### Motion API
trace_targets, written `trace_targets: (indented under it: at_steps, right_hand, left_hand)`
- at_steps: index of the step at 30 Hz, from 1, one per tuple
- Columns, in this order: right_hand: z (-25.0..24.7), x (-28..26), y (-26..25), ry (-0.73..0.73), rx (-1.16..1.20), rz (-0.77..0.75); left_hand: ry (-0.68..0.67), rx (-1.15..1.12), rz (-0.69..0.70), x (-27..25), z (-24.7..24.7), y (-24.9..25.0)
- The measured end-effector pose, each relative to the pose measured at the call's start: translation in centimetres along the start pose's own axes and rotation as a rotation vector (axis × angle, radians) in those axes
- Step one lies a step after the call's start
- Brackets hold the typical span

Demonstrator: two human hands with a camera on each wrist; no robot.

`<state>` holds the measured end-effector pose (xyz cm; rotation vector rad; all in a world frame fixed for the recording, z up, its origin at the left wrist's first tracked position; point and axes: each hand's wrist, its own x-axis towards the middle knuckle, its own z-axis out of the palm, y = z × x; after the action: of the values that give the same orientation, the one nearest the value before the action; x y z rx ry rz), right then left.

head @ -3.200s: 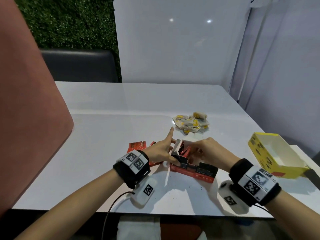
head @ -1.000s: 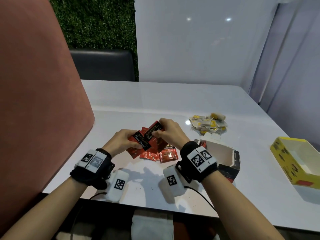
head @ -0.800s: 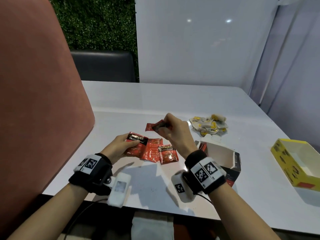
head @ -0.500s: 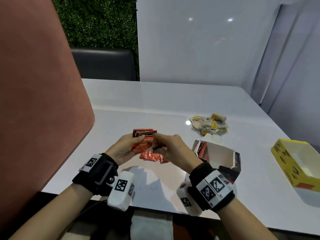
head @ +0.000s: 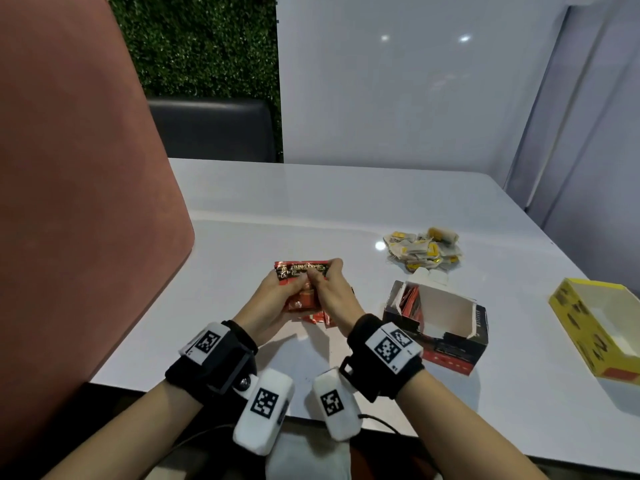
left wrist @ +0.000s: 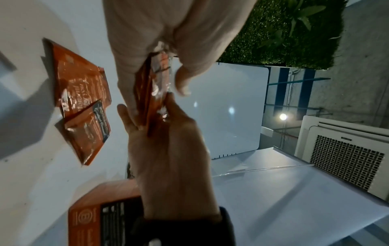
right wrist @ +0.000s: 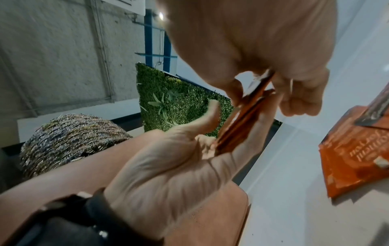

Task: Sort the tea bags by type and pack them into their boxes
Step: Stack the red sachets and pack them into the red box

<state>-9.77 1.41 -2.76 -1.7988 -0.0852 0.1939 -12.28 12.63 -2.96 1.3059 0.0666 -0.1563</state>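
Both hands, left hand (head: 273,299) and right hand (head: 332,292), now clamp red sachets (head: 304,271) together at frame centre (stack squared, ready for the red box (head: 450,337)).

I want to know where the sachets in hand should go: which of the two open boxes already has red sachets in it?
The red and black box, nearer the right hand: red sachets stand against its left wall. The yellow box at the table's right edge shows only a bare white inside.
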Motion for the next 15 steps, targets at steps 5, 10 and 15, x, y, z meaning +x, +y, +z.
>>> trace_targets:
  at_steps: [5, 10, 15]
  right_hand:
    - [-1.8, 2.0, 0.2, -0.034, -0.445, -0.028]
    - [-1.8, 4.1, 1.7, -0.161, -1.094, 0.046]
    - [-2.0, 4.0, 2.6, -0.148, -1.228, -0.044]
  left_hand:
    - [0.09, -0.085, -0.014, 0.5, -2.2, 0.7]
    - [0.158, -0.19, -0.08, 0.8, -3.8, 0.8]
    - [0.165, -0.194, -0.087, 0.6, -4.7, 0.7]
